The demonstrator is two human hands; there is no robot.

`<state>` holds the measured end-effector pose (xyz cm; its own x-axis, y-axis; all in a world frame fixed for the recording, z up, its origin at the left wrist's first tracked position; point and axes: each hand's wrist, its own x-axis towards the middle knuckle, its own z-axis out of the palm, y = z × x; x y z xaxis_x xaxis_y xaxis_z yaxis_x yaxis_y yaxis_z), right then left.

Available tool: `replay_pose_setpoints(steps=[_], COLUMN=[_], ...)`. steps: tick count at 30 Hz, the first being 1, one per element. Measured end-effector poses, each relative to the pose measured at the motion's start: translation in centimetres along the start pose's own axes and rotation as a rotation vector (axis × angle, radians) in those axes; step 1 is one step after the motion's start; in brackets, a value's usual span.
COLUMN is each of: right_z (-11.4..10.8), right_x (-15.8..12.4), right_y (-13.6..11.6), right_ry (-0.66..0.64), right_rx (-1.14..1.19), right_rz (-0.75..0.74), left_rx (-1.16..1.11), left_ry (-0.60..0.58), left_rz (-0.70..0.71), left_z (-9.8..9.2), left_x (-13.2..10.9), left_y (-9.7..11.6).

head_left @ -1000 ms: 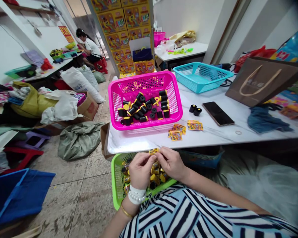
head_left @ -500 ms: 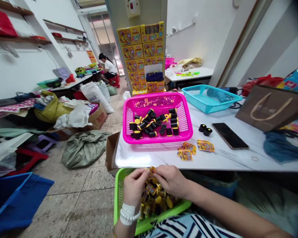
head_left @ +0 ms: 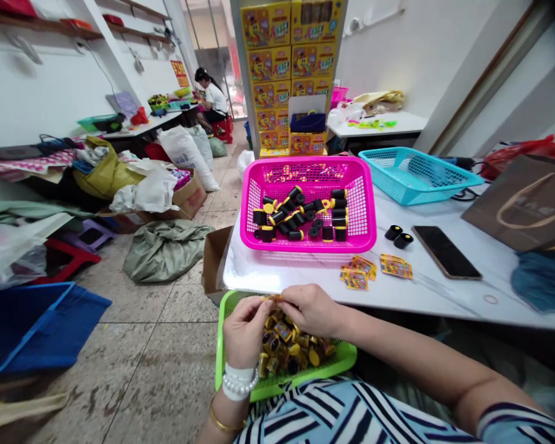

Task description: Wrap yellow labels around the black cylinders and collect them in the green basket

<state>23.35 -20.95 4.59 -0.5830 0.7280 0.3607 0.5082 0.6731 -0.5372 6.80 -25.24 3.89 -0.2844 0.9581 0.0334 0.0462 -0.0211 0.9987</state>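
My left hand (head_left: 244, 330), with a white band and a beaded bracelet at the wrist, pinches a small orange-yellow printed wrapper (head_left: 274, 299). The thumb and fingers of my right hand (head_left: 312, 311) close on its other side. Whatever may be inside that wrapper is hidden by my fingers. Both hands are above a green basket (head_left: 221, 348) heaped with small wrapped black-and-yellow pieces (head_left: 298, 351). Beyond them, a pink basket (head_left: 308, 248) on the table holds several black cylinders with yellow ends (head_left: 296, 216). Flat printed wrappers (head_left: 355, 279) lie on the tabletop nearby.
Two black cylinders (head_left: 402, 240) and a phone (head_left: 446, 251) lie on the white table (head_left: 300, 271). A blue basket (head_left: 416, 191) and brown paper bag (head_left: 518, 200) stand farther right. Yellow boxes (head_left: 269, 65) are stacked behind. Another person (head_left: 215, 98) sits at a far table.
The view has tilted down and turned slightly left, so the baskets and table appear higher and farther right. My hands still pinch the wrapper above the green basket.
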Motion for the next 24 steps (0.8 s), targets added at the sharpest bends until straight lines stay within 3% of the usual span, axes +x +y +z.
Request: replay_pose_setpoints(steps=[4, 6, 9, 12, 18, 22, 24], right_z=[-1.4, -3.3, -6.3, -7.9, -7.3, -8.2, -8.9], right_x=[0.6, 2.1, 5.4, 8.6, 11.0, 10.6, 9.6], right_y=[0.8, 2.2, 5.3, 8.4, 10.7, 9.9, 8.7], right_ry=[-0.125, -0.059, 0.107, -0.013, -0.119, -0.142, -0.084], right_rx=[0.077, 0.018, -0.314, -0.561, -0.581, -0.544, -0.422], right_rz=[-0.057, -0.047, 0.071, 0.185, 0.238, 0.265, 0.241], left_rx=[-0.259, -0.327, -0.393, -0.473, -0.696, -0.806, -0.831], left_ry=[-0.131, -0.175, -0.21, -0.243, -0.262, -0.186, -0.156], left_rz=[-0.342, -0.412, -0.503, -0.606, -0.625, -0.639, -0.636], left_z=[-0.5, -0.5, -0.3, -0.1, -0.4, -0.1, 0.3], left_x=[0.2, 0.2, 0.3, 0.6, 2.9, 4.1, 4.3], left_y=[-0.7, -1.0, -1.3, -1.3, -0.6, 0.1, 0.3])
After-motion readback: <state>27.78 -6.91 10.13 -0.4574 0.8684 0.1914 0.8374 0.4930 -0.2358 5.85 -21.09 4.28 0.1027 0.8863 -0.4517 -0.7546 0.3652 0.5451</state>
